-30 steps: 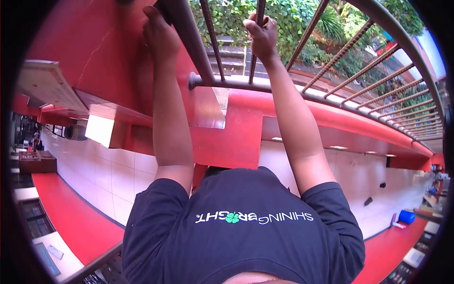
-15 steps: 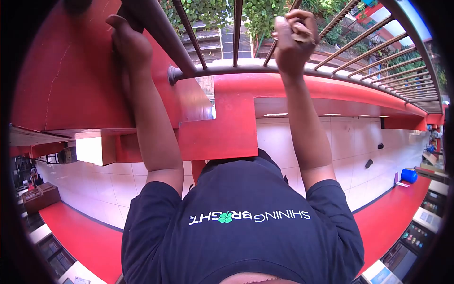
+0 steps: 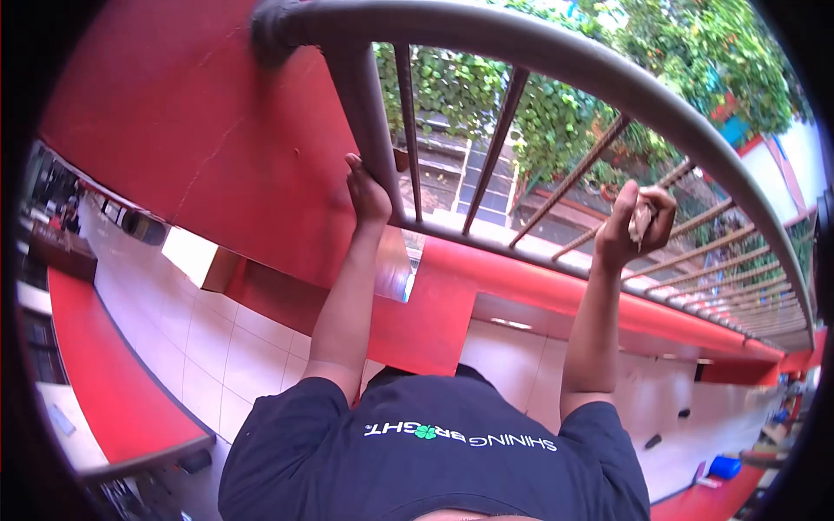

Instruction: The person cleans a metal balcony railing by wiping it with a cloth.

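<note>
My left hand (image 3: 371, 198) is at the upright railing post (image 3: 360, 113), beside the red wall. Its fingers seem wrapped round the post, though most are hidden behind it. A thumb or fingertip sticks up on the near side. My right hand (image 3: 641, 227) is raised in front of the thin railing bars, closed on a crumpled pale cloth (image 3: 641, 220). Only part of that cloth shows between thumb and fingers. The thick curved handrail (image 3: 521, 28) passes above both hands.
A red wall (image 3: 200, 130) with a crack rises at left. The red ledge (image 3: 512, 278) runs under the railing. Below lies a pale tiled floor (image 3: 200, 347) with a red counter (image 3: 104, 365) at left. Plants (image 3: 556, 122) and steps show beyond the bars; a blue container (image 3: 724, 467) is at lower right.
The view has tilted and turned, so the handrail now shows across the top and both hands appear lower and further right. The right hand still holds the cloth; the left stays at the post.
</note>
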`<state>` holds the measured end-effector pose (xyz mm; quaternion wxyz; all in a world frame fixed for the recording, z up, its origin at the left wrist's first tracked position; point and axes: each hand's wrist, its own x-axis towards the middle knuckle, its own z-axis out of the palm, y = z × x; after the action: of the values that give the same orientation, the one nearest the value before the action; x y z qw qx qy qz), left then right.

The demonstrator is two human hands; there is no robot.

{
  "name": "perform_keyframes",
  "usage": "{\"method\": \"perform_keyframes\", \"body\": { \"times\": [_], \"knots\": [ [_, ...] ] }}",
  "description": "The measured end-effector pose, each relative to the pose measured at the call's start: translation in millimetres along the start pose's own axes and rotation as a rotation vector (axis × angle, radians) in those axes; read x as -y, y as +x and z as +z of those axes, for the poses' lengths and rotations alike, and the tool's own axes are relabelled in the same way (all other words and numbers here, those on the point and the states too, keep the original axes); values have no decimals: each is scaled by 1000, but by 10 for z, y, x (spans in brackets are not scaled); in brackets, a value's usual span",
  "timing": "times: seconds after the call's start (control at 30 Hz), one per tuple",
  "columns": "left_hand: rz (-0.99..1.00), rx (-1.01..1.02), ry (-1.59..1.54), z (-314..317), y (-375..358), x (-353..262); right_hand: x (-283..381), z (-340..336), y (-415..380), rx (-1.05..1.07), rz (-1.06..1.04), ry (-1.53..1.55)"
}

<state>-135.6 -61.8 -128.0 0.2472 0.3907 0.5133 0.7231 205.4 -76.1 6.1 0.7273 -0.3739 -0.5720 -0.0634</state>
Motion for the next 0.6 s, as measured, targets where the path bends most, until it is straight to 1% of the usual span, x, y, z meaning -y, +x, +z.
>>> {"method": "perform_keyframes", "body": {
  "times": [0.03,0.07,0.13,0.2,0.23,0.27,0.3,0.33,0.37,0.4,0.43,0.47,0.5,0.53,0.57,0.6],
  "knots": [
    [-2,-10,15,49,-39,-126,-6,7,21,-6,-87,-13],
    [-12,-46,7,72,-44,-124,-15,-4,23,-15,-170,-29],
    [-17,-103,65,49,-30,-38,-232,-150,45,-168,-368,-60],
    [-4,-129,43,85,-37,-51,-288,-265,106,-264,-203,-33],
    [18,-113,6,163,-82,-224,-358,-344,113,-181,-76,-76],
    [27,-133,19,164,-96,-229,-436,-390,118,-90,48,-122],
    [-8,-118,-33,160,-103,-226,-528,-349,90,-22,33,-130],
    [-43,-98,-84,144,-86,-205,-540,-275,42,-15,117,-133],
    [-32,-138,-133,64,-46,60,-533,-212,9,-19,226,-55],
    [-28,-155,-118,-119,-53,452,-546,-164,-19,-19,336,23],
    [-41,-144,-37,-346,-46,847,-595,-145,-41,-23,311,36],
    [-46,-129,40,-460,15,1011,-659,-126,-63,-36,282,51],
    [-29,-136,49,-455,-4,517,-810,-170,-108,-43,104,-80],
    [-18,-112,-65,-280,24,27,-788,-162,-143,-54,174,-38],
    [-19,-85,-176,-13,123,-445,-867,-158,-190,-70,202,-29],
    [27,-20,-199,-40,203,-656,-929,-202,-235,-70,229,-33]
  ]
}}
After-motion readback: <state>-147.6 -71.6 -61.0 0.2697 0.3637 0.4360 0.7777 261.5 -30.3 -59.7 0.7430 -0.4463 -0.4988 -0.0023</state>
